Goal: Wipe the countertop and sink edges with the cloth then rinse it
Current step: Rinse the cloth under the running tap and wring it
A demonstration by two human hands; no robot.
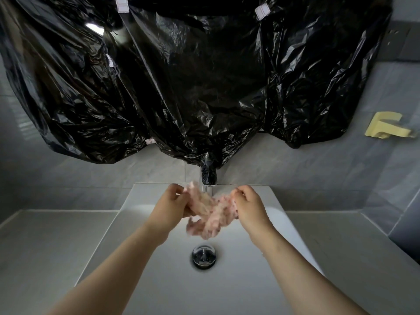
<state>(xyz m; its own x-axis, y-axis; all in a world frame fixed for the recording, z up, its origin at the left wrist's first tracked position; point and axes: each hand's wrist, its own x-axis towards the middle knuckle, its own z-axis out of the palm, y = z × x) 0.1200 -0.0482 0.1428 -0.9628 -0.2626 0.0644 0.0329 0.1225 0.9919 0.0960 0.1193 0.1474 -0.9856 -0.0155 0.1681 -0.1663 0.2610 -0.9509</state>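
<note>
L hand (171, 202) and R hand (248, 204): both hands raised over the sink (159, 280) basin, fingers curled, each pinching one end of the pink cloth (210, 214). Cloth hangs bunched btwn the hands, directly under the faucet (208, 176) spout, w/ a thin water stream (205, 189) running onto its upper edge. Lower folds hang above the drain (203, 256), not touching it. Grey surface (52, 242) flanks the sink on both sides. Black plastic sheet (181, 76) covers the wall above the faucet; yellow holder (386, 125) mounted on wall at far R.
</note>
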